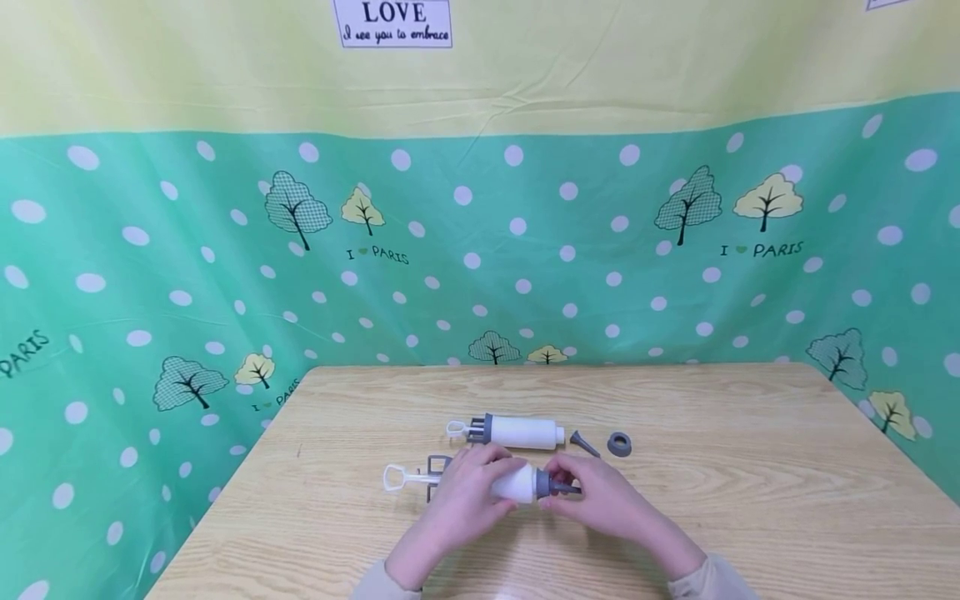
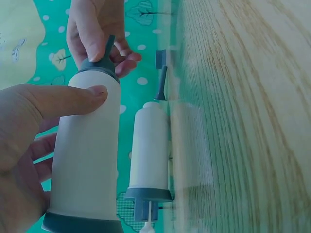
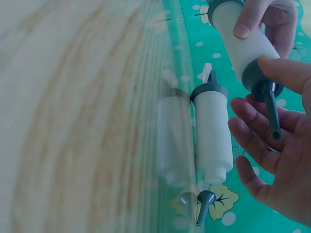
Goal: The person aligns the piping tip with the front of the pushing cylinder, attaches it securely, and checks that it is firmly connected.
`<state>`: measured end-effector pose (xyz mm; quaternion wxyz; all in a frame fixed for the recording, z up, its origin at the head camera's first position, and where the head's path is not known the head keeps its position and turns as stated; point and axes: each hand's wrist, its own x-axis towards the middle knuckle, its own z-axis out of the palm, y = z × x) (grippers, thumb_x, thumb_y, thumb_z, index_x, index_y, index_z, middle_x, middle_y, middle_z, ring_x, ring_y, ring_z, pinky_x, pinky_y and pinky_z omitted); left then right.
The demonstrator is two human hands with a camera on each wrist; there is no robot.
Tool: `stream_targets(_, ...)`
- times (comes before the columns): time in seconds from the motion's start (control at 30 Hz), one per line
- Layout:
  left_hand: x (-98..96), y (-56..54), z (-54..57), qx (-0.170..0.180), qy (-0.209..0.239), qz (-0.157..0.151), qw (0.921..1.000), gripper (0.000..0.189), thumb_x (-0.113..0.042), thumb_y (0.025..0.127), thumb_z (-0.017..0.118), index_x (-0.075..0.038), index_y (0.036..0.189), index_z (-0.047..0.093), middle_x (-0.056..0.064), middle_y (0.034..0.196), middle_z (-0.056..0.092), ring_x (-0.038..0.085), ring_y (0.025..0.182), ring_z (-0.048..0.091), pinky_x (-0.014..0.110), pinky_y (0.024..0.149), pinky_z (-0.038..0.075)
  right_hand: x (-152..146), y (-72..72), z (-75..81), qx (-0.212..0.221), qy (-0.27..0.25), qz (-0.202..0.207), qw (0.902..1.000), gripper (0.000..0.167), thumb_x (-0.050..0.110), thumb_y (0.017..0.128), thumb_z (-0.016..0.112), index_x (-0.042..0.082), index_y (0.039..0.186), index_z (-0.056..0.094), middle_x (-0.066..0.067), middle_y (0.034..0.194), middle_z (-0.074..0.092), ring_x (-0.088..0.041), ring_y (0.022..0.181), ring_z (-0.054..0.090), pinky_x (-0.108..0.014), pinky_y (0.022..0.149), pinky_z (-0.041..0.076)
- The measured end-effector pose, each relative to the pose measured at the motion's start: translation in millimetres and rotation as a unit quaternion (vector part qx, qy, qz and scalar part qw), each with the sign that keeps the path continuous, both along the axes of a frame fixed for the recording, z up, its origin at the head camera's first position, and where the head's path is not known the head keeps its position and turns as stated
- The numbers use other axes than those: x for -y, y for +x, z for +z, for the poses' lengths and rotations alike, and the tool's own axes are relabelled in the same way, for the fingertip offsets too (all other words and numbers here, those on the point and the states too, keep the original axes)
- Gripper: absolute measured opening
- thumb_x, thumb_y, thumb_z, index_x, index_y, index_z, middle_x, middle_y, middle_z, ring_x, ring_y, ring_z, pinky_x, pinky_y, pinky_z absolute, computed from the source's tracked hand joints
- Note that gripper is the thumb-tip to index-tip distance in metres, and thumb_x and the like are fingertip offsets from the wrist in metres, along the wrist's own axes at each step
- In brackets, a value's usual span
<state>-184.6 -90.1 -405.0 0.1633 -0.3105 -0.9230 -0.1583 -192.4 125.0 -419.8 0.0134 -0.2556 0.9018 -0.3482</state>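
My left hand (image 1: 471,493) grips the white barrel (image 2: 87,155) of a plunger syringe, thumb laid across it. The syringe lies sideways, with its white loop handle (image 1: 394,477) and grey frame at the left end. At the other end sits a grey ring cap (image 3: 253,76), from which a slim grey nozzle (image 3: 272,111) sticks out. My right hand (image 1: 606,498) pinches this cap, its thumb on one side and a finger beneath. In the right wrist view, the other fingers of that hand are loosely bent beside the nozzle.
Just behind the hands, a second white syringe (image 1: 523,432) lies on the wooden table (image 1: 750,483), its tip bare. To its right are a loose grey nozzle (image 1: 583,443) and a grey ring cap (image 1: 619,444). A green and yellow patterned cloth (image 1: 525,200) hangs behind the table.
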Motion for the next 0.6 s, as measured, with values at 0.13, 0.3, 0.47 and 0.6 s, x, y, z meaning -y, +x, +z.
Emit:
stream_targets(0.13, 0.6, 0.5, 0.0, 0.001, 0.000, 0.000, 1.0000, 0.049, -0.027, 0.066, 0.077, -0.020, 0.112, 0.064, -0.005, 0.106, 0.060, 0.013, 0.098, 0.055, 0.037, 0.089, 0.042, -0.2, 0.2, -0.9, 0.006, 0.001, 0.005, 1.0000, 0.030, 0.052, 0.081, 0.058, 0.025, 0.096, 0.059, 0.019, 0.082, 0.058, 0.000, 0.076, 0.054, -0.025, 0.069, 0.046)
stream_targets(0.3, 0.5, 0.7, -0.5, 0.003, 0.004, -0.001, 1.0000, 0.049, -0.027, 0.066, 0.077, -0.021, 0.112, 0.064, -0.006, 0.106, 0.060, 0.013, 0.098, 0.054, 0.037, 0.089, 0.042, -1.1, 0.4, -2.9, -0.006, 0.011, 0.008, 0.9999, 0.027, 0.052, 0.085, 0.051, 0.027, 0.088, 0.058, 0.017, 0.075, 0.054, 0.001, 0.065, 0.049, -0.021, 0.059, 0.043)
stream_targets(0.47, -0.9, 1.1, -1.1, 0.008, 0.007, -0.006, 0.9999, 0.048, -0.027, 0.067, 0.077, -0.021, 0.113, 0.064, -0.006, 0.106, 0.060, 0.013, 0.098, 0.054, 0.037, 0.088, 0.043, -2.9, 0.4, -4.2, 0.001, 0.019, 0.013, 0.9997, 0.030, 0.049, 0.090, 0.045, 0.025, 0.077, 0.055, 0.013, 0.064, 0.048, -0.001, 0.054, 0.041, -0.020, 0.050, 0.037)
stream_targets(0.6, -1.8, 1.4, -1.8, 0.010, 0.006, -0.009, 0.9999, 0.049, -0.027, 0.067, 0.077, -0.022, 0.113, 0.063, -0.007, 0.106, 0.060, 0.013, 0.098, 0.054, 0.037, 0.088, 0.043, -4.0, 0.2, -3.7, 0.017, 0.021, 0.016, 0.9995, 0.038, 0.049, 0.092, 0.039, 0.021, 0.078, 0.059, 0.010, 0.066, 0.054, -0.001, 0.055, 0.044, -0.021, 0.051, 0.038)
